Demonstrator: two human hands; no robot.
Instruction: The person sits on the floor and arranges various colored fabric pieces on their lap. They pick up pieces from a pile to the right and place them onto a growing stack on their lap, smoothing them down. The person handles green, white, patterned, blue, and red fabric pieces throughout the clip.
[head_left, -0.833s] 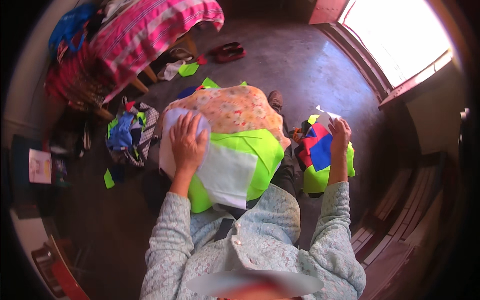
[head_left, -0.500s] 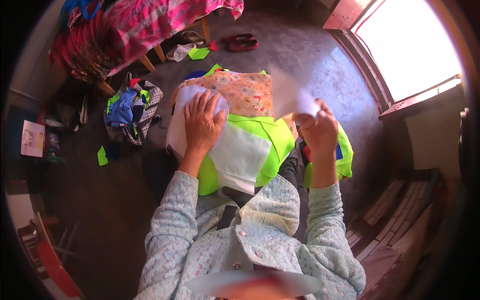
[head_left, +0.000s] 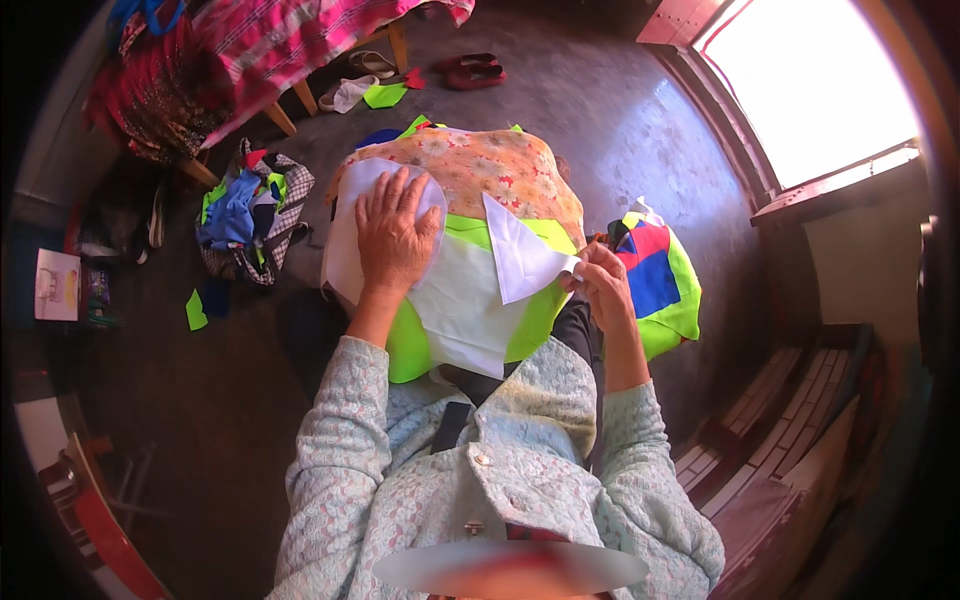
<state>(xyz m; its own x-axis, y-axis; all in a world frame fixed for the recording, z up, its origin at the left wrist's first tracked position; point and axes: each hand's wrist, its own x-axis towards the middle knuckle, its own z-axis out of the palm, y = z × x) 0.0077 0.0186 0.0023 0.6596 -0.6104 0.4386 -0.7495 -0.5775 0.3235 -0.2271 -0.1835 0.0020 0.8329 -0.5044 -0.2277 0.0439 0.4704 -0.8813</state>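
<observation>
Firstly, one white triangular scrap, thin, sharp-pointed, over the neon-green cloth on the lap, its curled corner finger-pinched in the right hand. Secondly, one white rounded piece, beneath the left hand: palm flat, fingers slightly spread.

Left hand: palm hidden from us, against the rounded white piece.
Right hand: fingertips mask part of the triangular white piece at its right corner.
Floral cloth: near edge lost to us under the white and green pieces.
Scrap heap: left edge partly behind the right hand.
Pink striped cloth: cut off by the upper edge.
Blue thing: cut off there too; we cannot tell its kind.
Small packets: too small and dark for us.
Bright opening: glare hides what lies beyond.
Grey oval: blurred, covering what is beneath.
</observation>
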